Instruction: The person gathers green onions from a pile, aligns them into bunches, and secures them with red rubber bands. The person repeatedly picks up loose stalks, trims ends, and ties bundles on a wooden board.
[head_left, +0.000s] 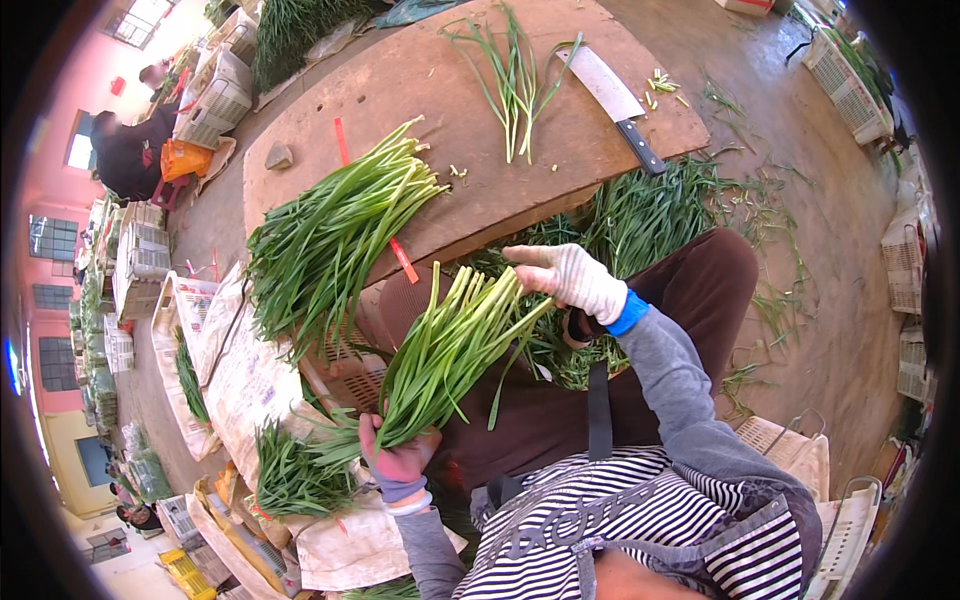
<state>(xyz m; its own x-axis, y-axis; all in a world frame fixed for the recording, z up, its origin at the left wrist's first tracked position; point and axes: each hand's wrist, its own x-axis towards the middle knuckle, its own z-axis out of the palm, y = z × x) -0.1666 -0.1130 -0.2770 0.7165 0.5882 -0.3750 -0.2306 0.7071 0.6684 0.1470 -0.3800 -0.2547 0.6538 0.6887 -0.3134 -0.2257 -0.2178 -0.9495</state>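
Observation:
My left hand (397, 454), in a pinkish glove, is closed around the leafy end of a bunch of garlic chives (442, 345) above my lap. Its pale stem ends point up and right, towards the table. At those ends my right hand (581, 281), in a white knit glove, has its index finger stretched out and its fingertips against the outer stems. A larger bunch of chives (337, 225) lies on the wooden table (405, 82), across a red strip (405, 260). Farther right are a few loose stalks (517, 97) and a cleaver (604, 86) with a black handle.
Cut stem bits (661, 82) and a stone (279, 156) lie on the table. Under its near edge is a heap of greens (652, 210). More chives (300, 472) rest on sacks at my left. A person (131, 154) sits by crates at far left.

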